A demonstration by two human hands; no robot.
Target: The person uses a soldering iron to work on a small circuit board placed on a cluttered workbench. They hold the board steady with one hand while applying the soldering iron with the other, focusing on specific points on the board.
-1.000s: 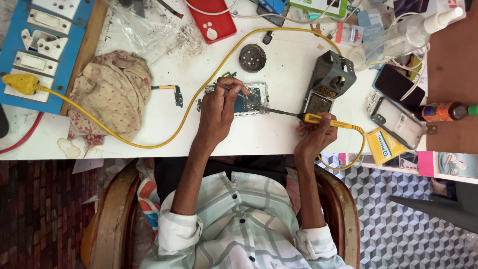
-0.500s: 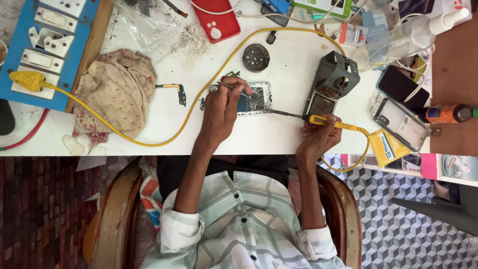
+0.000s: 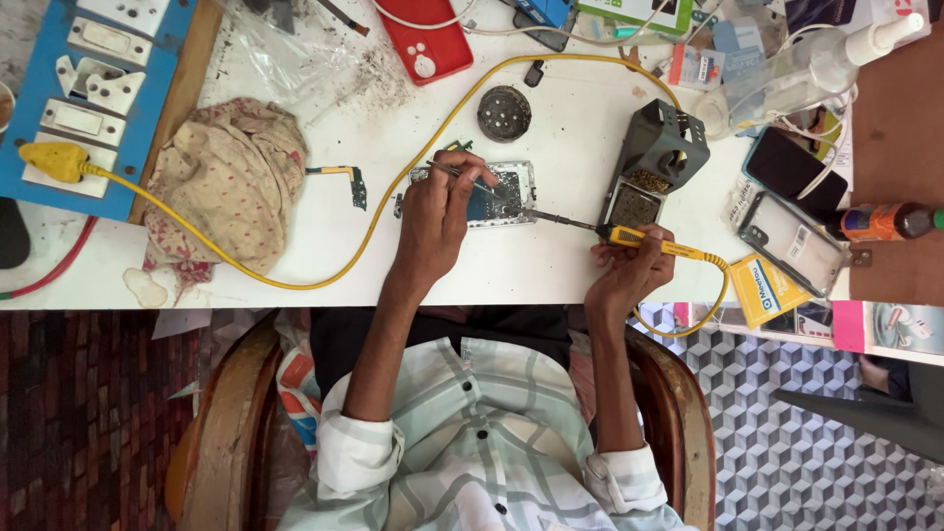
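White workbench cluttered; left hand pinches tweezers over opened phone; right hand grips yellow soldering iron, long axis pointing left toward phone

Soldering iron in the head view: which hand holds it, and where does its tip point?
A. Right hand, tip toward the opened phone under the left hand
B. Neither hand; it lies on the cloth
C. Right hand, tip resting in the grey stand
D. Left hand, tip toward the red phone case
A. The right hand grips the yellow-handled soldering iron, its tip reaching toward the opened phone where the left hand holds tweezers.
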